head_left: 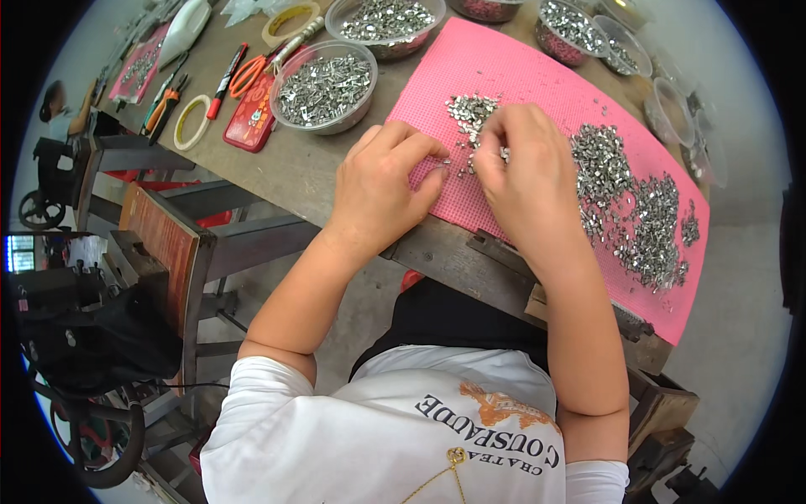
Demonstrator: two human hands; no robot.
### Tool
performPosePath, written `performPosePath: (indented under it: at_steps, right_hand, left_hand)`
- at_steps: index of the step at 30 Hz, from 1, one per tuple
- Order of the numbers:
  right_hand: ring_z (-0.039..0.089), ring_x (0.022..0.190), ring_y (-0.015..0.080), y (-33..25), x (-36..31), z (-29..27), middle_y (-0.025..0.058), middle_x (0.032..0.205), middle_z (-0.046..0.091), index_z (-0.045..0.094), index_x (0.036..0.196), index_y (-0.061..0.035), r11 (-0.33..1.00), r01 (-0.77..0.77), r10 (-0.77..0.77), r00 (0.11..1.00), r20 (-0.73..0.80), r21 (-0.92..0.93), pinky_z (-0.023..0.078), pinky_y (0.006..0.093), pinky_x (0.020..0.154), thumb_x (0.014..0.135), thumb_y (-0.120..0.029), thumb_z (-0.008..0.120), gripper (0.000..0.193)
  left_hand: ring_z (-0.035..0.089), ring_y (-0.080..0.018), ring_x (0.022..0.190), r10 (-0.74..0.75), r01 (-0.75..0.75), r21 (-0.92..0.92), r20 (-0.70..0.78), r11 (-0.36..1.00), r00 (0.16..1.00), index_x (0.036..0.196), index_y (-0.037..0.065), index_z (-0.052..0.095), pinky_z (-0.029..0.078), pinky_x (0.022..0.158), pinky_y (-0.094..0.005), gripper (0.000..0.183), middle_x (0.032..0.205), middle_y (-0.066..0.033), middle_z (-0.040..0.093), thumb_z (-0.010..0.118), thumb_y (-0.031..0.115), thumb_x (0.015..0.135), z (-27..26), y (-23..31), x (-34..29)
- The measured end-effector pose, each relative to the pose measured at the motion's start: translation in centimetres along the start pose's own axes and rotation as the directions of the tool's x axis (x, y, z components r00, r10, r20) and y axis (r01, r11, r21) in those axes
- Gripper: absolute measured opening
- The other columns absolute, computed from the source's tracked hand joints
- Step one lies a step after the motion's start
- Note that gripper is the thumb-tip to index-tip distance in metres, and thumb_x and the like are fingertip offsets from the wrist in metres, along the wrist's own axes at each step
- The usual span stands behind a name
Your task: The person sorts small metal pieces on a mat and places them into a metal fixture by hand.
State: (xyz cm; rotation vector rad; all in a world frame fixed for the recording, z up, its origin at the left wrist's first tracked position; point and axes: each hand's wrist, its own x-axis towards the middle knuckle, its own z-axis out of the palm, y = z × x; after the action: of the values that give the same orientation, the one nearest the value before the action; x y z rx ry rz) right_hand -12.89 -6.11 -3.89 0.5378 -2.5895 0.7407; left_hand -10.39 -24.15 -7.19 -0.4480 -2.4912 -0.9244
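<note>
My left hand (pixel 382 181) is over the near left edge of a pink textured mat (pixel 445 63), its index finger and thumb curved toward each other. At their tips shows a small silver metal piece (pixel 446 161). My right hand (pixel 533 168) has its fingers curled down at a small pile of silver metal pieces (pixel 470 113); its fingertips are partly hidden, and I cannot make out what they hold. To the right of that hand, a larger spread of metal pieces (pixel 651 223) covers much of the mat.
Left of the mat stands a clear bowl of metal parts (pixel 326 91), with another filled bowl (pixel 386 29) behind. A red case (pixel 250 113), tape roll (pixel 193 123), marker (pixel 227 82) and orange-handled pliers (pixel 164 109) lie farther left. More bowls (pixel 571 32) line the far right.
</note>
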Motion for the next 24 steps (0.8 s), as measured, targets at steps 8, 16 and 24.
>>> performPosePath:
  at_steps: [8,16,24]
  right_hand:
    - [0.058,0.085,0.0303,4.3,-7.2,-8.7,0.0142,0.094,0.057,0.056,0.101,-0.0002,0.965,-0.132,0.140,0.990,-0.019,0.227,0.048,0.0386,0.080,0.095,0.006,0.057,0.009]
    - [0.062,0.093,0.0286,8.1,-17.3,-14.3,0.0107,0.101,0.066,0.061,0.101,-0.0036,0.957,-0.264,0.267,0.964,-0.004,0.123,0.046,0.0380,0.086,0.089,0.006,0.064,0.016]
    - [0.064,0.096,0.0287,9.6,-20.3,-14.6,0.0089,0.103,0.067,0.063,0.101,-0.0050,0.993,-0.117,0.118,0.992,-0.039,0.020,0.045,0.0410,0.085,0.080,0.005,0.072,0.025]
  left_hand:
    - [0.067,-0.0283,0.084,0.084,-0.097,0.169,0.085,0.981,0.993,0.084,0.012,0.075,0.051,0.072,-0.0439,0.007,0.086,-0.0060,0.066,0.079,0.013,0.080,-0.2,0.0,1.0]
    - [0.065,-0.0284,0.089,0.184,-0.274,0.488,0.225,0.829,0.957,0.100,0.011,0.067,0.046,0.080,-0.0397,0.005,0.095,-0.0056,0.065,0.065,0.014,0.096,0.2,-0.4,1.7]
    - [0.065,-0.0298,0.087,0.152,-0.147,-0.036,0.190,0.988,0.970,0.100,0.003,0.068,0.048,0.081,-0.0374,0.004,0.094,-0.0104,0.069,0.065,0.003,0.096,1.9,7.0,0.2]
